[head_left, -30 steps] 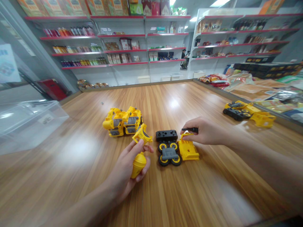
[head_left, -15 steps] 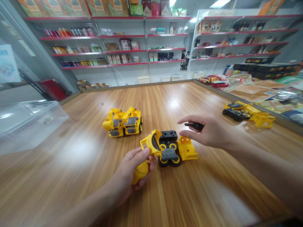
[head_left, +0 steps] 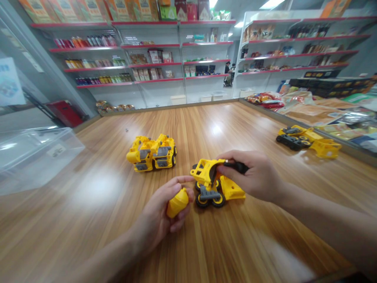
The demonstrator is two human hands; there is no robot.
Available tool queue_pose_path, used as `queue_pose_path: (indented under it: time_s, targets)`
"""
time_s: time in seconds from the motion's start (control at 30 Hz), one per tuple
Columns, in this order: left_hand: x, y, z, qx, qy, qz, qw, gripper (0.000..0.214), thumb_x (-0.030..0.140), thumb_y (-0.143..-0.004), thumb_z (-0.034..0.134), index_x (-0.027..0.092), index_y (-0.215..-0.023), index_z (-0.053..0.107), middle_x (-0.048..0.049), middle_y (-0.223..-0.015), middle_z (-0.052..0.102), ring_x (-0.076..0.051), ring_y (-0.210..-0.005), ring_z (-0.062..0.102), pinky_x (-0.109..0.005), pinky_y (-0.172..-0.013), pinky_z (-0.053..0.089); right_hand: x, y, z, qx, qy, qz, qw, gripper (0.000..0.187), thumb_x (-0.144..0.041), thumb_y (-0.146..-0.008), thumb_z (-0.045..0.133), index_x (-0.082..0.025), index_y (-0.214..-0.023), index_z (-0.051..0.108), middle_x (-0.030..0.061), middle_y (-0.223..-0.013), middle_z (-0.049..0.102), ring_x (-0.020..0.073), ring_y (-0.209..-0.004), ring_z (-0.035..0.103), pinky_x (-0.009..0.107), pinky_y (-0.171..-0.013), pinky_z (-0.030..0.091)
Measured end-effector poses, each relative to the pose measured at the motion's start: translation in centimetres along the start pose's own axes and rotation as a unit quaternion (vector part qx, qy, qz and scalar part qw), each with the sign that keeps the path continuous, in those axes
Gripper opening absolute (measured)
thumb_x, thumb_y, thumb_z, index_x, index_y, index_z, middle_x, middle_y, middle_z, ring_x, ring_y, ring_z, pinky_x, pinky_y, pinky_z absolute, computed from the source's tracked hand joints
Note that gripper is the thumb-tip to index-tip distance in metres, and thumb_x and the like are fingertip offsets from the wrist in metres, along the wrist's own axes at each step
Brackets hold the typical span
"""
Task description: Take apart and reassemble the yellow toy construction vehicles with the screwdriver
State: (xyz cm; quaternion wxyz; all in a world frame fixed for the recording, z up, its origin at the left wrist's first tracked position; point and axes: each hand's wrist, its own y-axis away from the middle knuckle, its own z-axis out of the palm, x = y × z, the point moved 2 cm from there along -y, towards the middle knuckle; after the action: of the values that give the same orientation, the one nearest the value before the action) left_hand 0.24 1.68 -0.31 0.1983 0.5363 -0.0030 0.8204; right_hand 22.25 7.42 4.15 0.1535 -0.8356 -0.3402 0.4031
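Yellow plastic rules the wooden counter [head_left: 118, 196]: the left hand [head_left: 163, 222] keeps its fingers curled snug around a yellow drum piece [head_left: 177, 202], just beside the toy truck [head_left: 215, 192], while the right hand [head_left: 259, 177], fingers pinched shut on a black tool [head_left: 239, 167], presses against the yellow cab [head_left: 206, 169], seemingly steadying it on the wheels.

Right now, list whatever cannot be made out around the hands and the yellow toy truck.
1. Head view: the tip of the black tool is hidden by the fingers of the right hand and the yellow cab piece.
2. Head view: the lower end of the yellow drum sits inside the left hand.
3. Head view: labels on the shelf boxes are too small and blurred to read.
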Motion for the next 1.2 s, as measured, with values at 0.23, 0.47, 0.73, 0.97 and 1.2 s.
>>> queue_pose_path:
  time_s: [0.23, 0.47, 0.73, 0.97, 1.2]
  targets:
    - [-0.2, -1.0, -1.3, 0.107, -0.024, 0.072, 0.991, 0.056, 0.008, -0.073, 0.057, 0.018, -0.127, 0.044, -0.0053, -0.090, 0.060, -0.015, -0.069, 0.057, -0.023, -0.049, 0.043, 1.5, -0.2, -0.1, 0.051, 0.033, 0.079, 0.995, 0.024, -0.037, -0.088, 0.063, -0.017, -0.098, 0.070, 0.0035, -0.074, 0.070, 0.0126, -0.058, 0.055, 0.026, -0.052, 0.040]
    - [-0.9, -1.3, -1.5, 0.099, -0.170, 0.073, 0.978, 0.061, 0.028, -0.082, 0.067, 0.019, -0.135, 0.037, -0.0006, -0.078, 0.060, -0.012, -0.056, 0.056, -0.022, -0.045, 0.043, 1.4, -0.2, -0.1, 0.050, 0.037, 0.075, 0.995, 0.024, -0.038, -0.088, 0.062, -0.017, -0.095, 0.070, 0.0026, -0.070, 0.067, 0.0120, -0.055, 0.051, 0.026, -0.050, 0.036]
    - [-0.3, -0.8, -0.2, 0.079, -0.181, 0.094, 0.976, 0.043, 0.027, -0.080, 0.072, 0.024, -0.103, 0.035, 0.0012, -0.090, 0.056, -0.008, -0.057, 0.055, -0.015, -0.039, 0.040, 1.2, -0.2, -0.2, 0.062, 0.034, 0.068, 0.995, 0.022, -0.038, -0.088, 0.062, -0.018, -0.093, 0.069, 0.0027, -0.070, 0.067, 0.0122, -0.055, 0.051, 0.026, -0.050, 0.037]
    - [-0.7, -1.0, -0.4, 0.076, -0.195, 0.097, 0.973, 0.044, 0.034, -0.079, 0.072, 0.026, -0.096, 0.032, 0.0044, -0.086, 0.055, -0.006, -0.053, 0.050, -0.012, -0.033, 0.036, 1.0, -0.1, -0.3, 0.060, 0.027, 0.065, 0.996, 0.023, -0.038, -0.088, 0.062, -0.017, -0.094, 0.069, 0.0025, -0.072, 0.068, 0.0120, -0.056, 0.053, 0.026, -0.052, 0.039]
    - [-0.9, -1.2, -0.8, 0.058, -0.245, 0.068, 0.965, 0.036, 0.040, -0.087, 0.062, 0.025, -0.108, 0.036, 0.0022, -0.089, 0.057, -0.006, -0.047, 0.050, -0.015, -0.031, 0.038, 1.0, -0.1, -0.2, 0.059, 0.028, 0.065, 0.996, 0.021, -0.036, -0.089, 0.062, -0.017, -0.094, 0.070, 0.0022, -0.071, 0.068, 0.0114, -0.055, 0.052, 0.026, -0.051, 0.038]
